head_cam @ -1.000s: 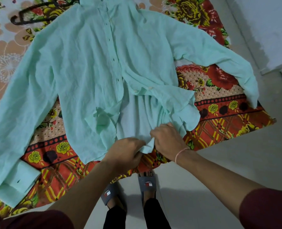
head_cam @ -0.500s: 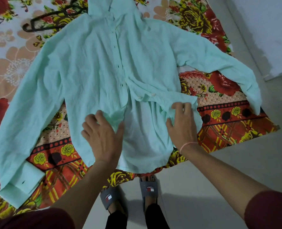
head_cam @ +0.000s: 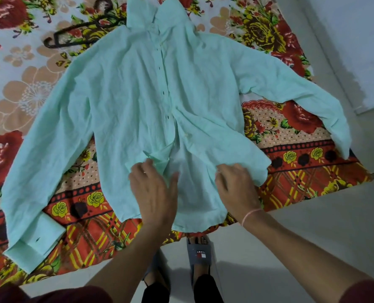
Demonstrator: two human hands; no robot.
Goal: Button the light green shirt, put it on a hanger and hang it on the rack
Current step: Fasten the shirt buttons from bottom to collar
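Observation:
The light green shirt (head_cam: 124,101) lies front up on a floral bedspread, sleeves spread to both sides, collar at the far end. Its two front panels part near the hem and show the inner back. My left hand (head_cam: 154,193) rests flat on the left panel's lower edge, fingers apart. On the right panel's folded lower edge my right hand (head_cam: 236,186) lies with fingers curled at the fabric. A dark hanger (head_cam: 79,33) sits on the bedspread beyond the left shoulder, partly under the collar.
The floral bedspread (head_cam: 302,171) covers a low bed whose near edge runs by my feet. Grey floor (head_cam: 313,237) is on the right, a pale wall (head_cam: 356,40) at far right. My slippers (head_cam: 200,254) stand at the bed's edge.
My hands let go of the bunched hem and slid up onto the lower front panels. The hem now lies flatter. The view shifted so the collar and hanger show more.

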